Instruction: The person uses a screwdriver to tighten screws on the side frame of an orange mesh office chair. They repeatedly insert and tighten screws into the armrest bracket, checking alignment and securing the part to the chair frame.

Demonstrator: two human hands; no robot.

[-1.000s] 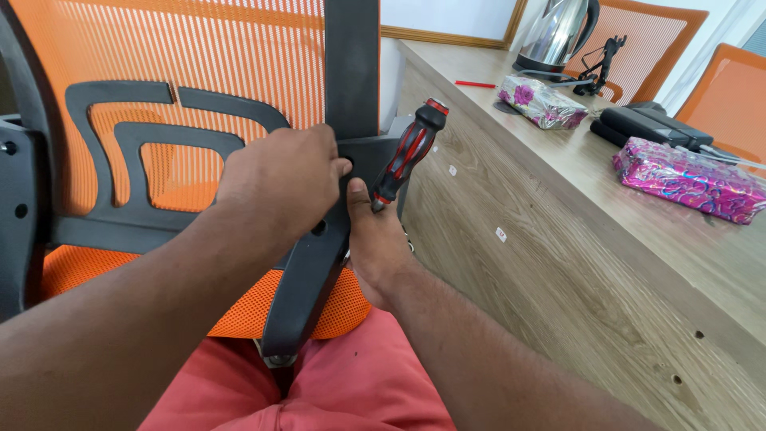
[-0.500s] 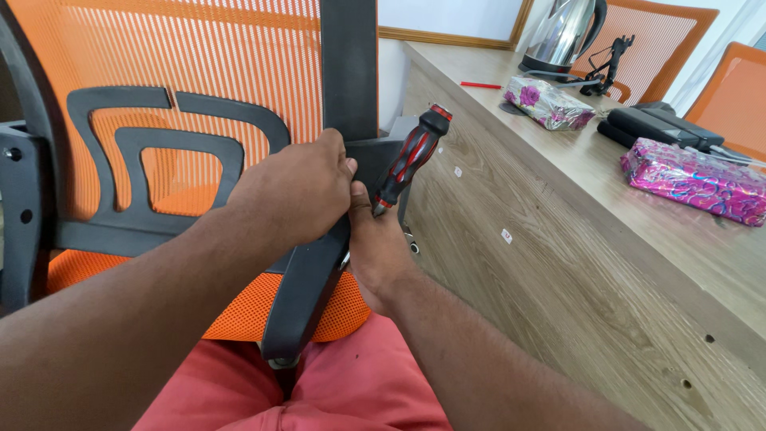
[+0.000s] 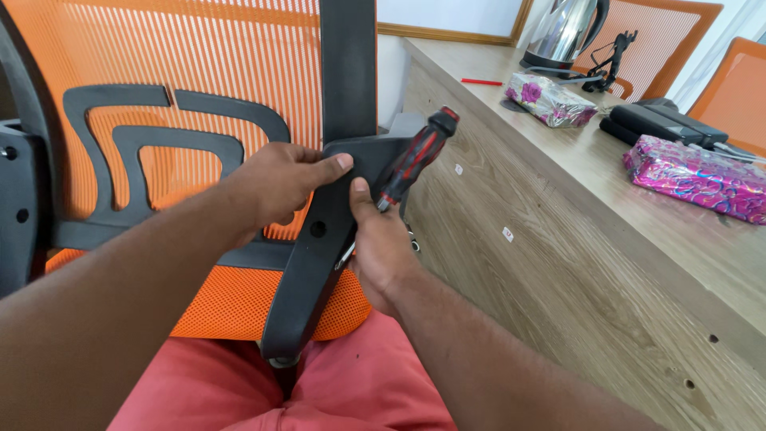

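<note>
An orange mesh office chair [image 3: 199, 72] lies in front of me with its black plastic frame. My left hand [image 3: 279, 187] grips the upper part of a black chair armrest [image 3: 319, 263] that runs down toward my lap. My right hand [image 3: 383, 243] steadies the armrest's right edge with the thumb on it and holds a red-and-black screwdriver [image 3: 419, 156], handle pointing up and to the right. The screwdriver's tip is hidden behind my fingers.
A wooden desk [image 3: 590, 263] stands close on the right. On it lie two pink wrapped packages [image 3: 694, 175] [image 3: 550, 100], a steel kettle [image 3: 566, 32], black cases [image 3: 662, 124] and a red pen [image 3: 481, 81]. More orange chairs [image 3: 730, 80] stand behind the desk.
My left hand has slid left off the armrest's joint, uncovering a hole in it. The view has shifted slightly; the screwdriver stays in my right hand.
</note>
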